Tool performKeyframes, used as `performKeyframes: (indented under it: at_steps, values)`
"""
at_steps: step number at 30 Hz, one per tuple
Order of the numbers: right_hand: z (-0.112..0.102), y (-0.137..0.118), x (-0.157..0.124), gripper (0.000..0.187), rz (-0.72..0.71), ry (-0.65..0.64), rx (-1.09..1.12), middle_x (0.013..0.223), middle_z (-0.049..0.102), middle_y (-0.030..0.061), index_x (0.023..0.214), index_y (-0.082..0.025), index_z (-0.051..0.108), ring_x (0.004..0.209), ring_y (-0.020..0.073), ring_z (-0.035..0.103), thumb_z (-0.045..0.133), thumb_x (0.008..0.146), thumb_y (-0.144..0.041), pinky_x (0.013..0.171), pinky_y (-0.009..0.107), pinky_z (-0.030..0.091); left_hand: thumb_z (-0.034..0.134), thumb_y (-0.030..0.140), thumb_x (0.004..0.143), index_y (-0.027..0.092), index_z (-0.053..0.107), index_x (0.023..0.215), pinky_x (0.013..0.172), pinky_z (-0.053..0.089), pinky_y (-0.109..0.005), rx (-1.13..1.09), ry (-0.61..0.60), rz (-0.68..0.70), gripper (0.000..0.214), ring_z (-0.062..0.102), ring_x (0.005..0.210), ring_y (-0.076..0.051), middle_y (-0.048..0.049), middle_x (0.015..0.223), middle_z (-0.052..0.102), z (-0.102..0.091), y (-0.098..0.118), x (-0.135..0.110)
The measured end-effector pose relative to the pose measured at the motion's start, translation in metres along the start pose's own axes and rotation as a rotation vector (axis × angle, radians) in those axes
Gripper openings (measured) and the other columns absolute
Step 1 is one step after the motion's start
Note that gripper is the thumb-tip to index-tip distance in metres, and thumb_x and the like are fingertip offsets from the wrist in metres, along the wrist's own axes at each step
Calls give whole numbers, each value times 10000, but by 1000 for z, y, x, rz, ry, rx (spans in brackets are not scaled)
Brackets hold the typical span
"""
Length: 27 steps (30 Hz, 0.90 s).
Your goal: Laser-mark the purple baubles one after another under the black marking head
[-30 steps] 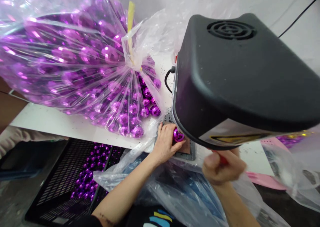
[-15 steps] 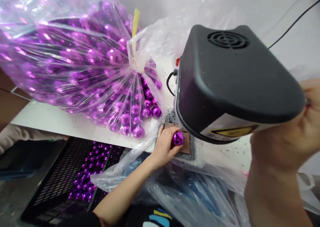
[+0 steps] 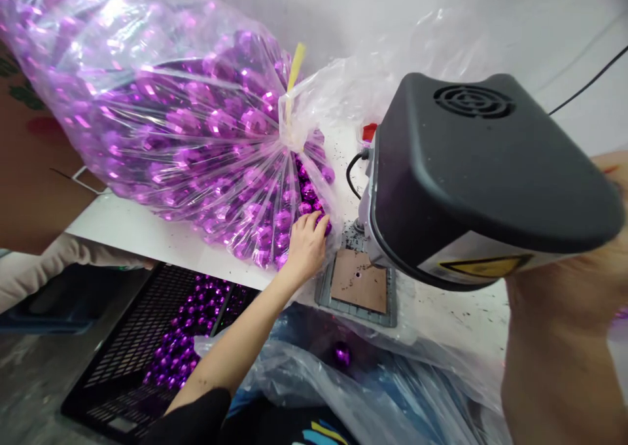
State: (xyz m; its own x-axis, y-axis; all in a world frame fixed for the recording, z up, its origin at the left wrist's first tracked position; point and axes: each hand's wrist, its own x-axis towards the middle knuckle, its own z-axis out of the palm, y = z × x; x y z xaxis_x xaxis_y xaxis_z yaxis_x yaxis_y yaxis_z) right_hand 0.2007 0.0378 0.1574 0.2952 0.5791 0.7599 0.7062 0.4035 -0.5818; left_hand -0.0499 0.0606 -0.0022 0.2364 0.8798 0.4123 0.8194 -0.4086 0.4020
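My left hand [image 3: 309, 242] reaches to loose purple faceted balls [image 3: 307, 193] at the gathered mouth of a clear plastic bag [image 3: 196, 163]. Its fingers are slightly apart, fingertips touching the balls. To its right, a brown board [image 3: 360, 281] with a small dark hole lies bare on a grey slotted base [image 3: 392, 317] under a black-covered machine [image 3: 471, 170]. One purple ball [image 3: 342, 355] is below the table edge, over clear plastic. My right hand [image 3: 583, 262] is at the machine's right side, closed around its handle; the cover hides most of the fingers and the handle.
A black crate [image 3: 118, 340] holding many purple balls stands lower left. Behind it shows another person's sleeve [image 3: 83, 258]. Clear sheeting [image 3: 314, 373] hangs over my lap. Dark shavings dot the white table [image 3: 451, 307]. A red item [image 3: 369, 131] sits behind the machine.
My left hand has let go of the ball at the board and moved left and up to the bag's mouth. A ball now shows below the table edge. The view has shifted slightly.
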Motion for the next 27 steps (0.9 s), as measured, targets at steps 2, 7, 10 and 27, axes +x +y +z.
performKeyframes:
  at_steps: [2, 7, 10, 27]
  values:
    - [0, -1, 0, 371, 1, 6, 43, 661, 426, -18, 807, -88, 546, 623, -20, 347, 514, 933, -436, 638, 188, 276, 524, 109, 884, 109, 560, 1326, 1019, 400, -545, 112, -100, -20, 443, 522, 1197, -363, -200, 1296, 602, 7, -8, 16]
    - [-1, -11, 1, 410, 33, -14, 45, 646, 388, -8, 768, -83, 537, 650, -7, 361, 512, 929, -460, 612, 164, 247, 644, 241, 867, 159, 554, 1327, 992, 438, -472, -283, -25, -166, 476, 547, 1168, -314, -157, 1284, 590, -12, -8, 14]
    - [0, -15, 2, 447, 53, -8, 41, 657, 374, 2, 735, -80, 528, 669, -2, 368, 503, 924, -485, 592, 149, 228, 691, 359, 869, 236, 557, 1336, 843, 512, -343, -958, -45, -414, 501, 612, 1004, -211, -87, 1235, 615, -35, 2, -7]
    - [1, -14, 1, 309, 11, 9, 38, 659, 417, -11, 787, -71, 553, 687, -15, 395, 520, 934, -341, 608, 144, 244, 738, 384, 846, 202, 624, 1252, 1018, 474, -427, -863, -275, -363, 460, 623, 1122, -264, -98, 1221, 677, 10, 46, -51]
